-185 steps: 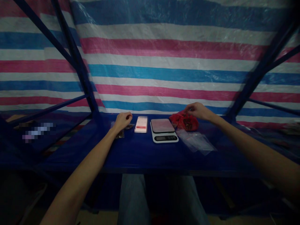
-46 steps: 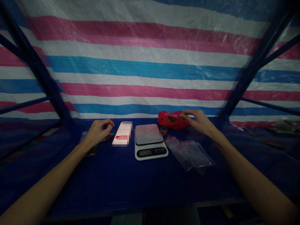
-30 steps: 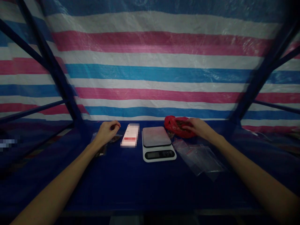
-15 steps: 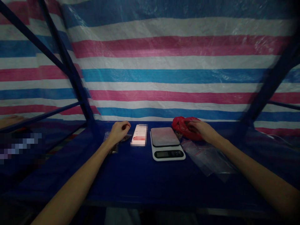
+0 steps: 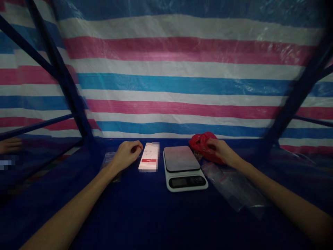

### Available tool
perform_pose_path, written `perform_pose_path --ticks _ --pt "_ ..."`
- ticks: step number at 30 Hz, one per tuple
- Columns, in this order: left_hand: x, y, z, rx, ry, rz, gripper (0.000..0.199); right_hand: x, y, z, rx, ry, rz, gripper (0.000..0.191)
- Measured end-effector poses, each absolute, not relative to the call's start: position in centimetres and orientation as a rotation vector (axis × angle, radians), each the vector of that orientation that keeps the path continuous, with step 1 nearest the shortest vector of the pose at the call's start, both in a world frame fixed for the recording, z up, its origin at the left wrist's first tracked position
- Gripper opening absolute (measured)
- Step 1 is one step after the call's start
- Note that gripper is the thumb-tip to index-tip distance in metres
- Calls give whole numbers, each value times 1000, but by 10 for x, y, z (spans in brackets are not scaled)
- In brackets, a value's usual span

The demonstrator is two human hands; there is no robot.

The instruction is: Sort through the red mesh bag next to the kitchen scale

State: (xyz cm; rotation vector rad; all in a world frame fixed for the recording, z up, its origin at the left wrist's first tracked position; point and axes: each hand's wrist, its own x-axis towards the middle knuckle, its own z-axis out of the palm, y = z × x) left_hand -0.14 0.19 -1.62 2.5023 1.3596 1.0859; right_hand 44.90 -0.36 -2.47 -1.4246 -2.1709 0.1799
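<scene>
My left hand (image 5: 126, 155) is curled closed just left of a lit phone (image 5: 148, 157) that shows digits. Whatever its fingers may hold is hidden. Under and beside that wrist lie small clear bags (image 5: 109, 158) with something dark in them. On the right, my right hand (image 5: 221, 150) has its fingers closed at the rim of a crumpled red plastic bag (image 5: 201, 141), whose mouth gapes darkly. Between the hands sits a white kitchen scale (image 5: 186, 185) with a bare metal plate; its display is too dark to read.
Flat clear zip bags (image 5: 234, 187) with red strips lie right of the scale on the blue table (image 5: 145, 208). Blue metal posts (image 5: 70, 86) rise at both sides before a striped tarpaulin (image 5: 182, 83). Another person's hand (image 5: 10, 144) shows at the far left.
My view has tilted and shifted slightly, so the scale and phone look nearer. My right hand's fingers have shifted at the red bag, and its mouth shows more. My left hand stays curled.
</scene>
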Motion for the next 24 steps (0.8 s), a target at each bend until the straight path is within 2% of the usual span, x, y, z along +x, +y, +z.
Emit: perform_pose_path --ticks 6,10,16,24 --pt "-3 2 -16 2472 1370 1140 23 453 -8 -22 -1397 -2216 274 21" --pt "-3 2 -17 2433 1373 1122 23 450 -12 -18 -1412 -2225 271 17" --pt "-6 3 -17 2385 1421 1127 23 444 -18 -5 -1323 -2219 10 21" --pt "-7 4 -15 2446 1422 1163 23 434 -35 18 -1176 -1754 -120 13"
